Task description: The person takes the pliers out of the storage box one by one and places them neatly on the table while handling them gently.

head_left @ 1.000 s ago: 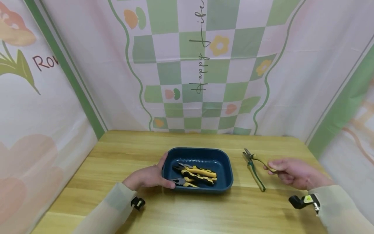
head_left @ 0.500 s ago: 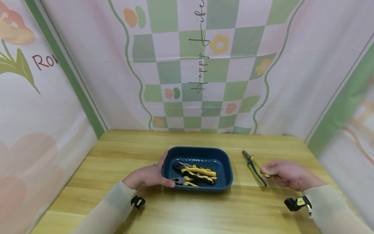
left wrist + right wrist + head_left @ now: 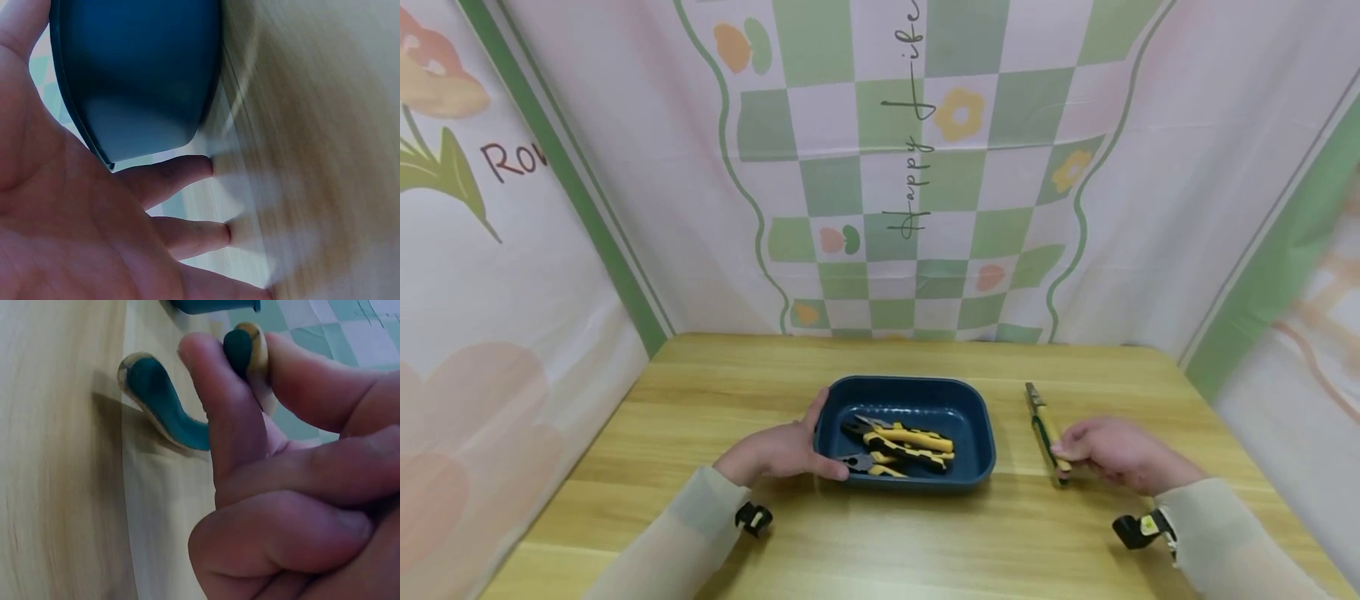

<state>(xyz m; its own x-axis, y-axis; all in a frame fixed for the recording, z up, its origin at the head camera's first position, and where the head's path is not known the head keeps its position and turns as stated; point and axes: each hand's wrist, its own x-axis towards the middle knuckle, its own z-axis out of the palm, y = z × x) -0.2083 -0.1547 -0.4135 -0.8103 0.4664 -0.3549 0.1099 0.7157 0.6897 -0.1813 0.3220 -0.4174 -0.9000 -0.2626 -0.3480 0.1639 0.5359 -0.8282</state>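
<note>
At the left end of a dark blue box [image 3: 973, 433], my left hand [image 3: 782, 450] has its thumb on the near corner and a finger at the far corner. In the left wrist view its other fingers [image 3: 190, 239] stretch out straight below the blue wall, tips at the tabletop. Several pliers [image 3: 917, 437] with yellow-and-black handles lie in the box. To the right of it, my right hand [image 3: 1112, 450] pinches one handle of a pair of yellow-and-green pliers [image 3: 1047, 423] between thumb and finger. The pliers' head points away from me; their handles are close together in the head view.
The box and both hands are on a wooden table [image 3: 737, 367]. A patterned cloth [image 3: 895, 183] hangs behind its far edge, and more cloth hangs at both sides. Black wrist cameras [image 3: 1138, 531] are strapped to both sleeves.
My right hand has moved left, swinging its pliers handle toward the other one, so the spread pliers have closed up. The left hand and box have stayed in place.
</note>
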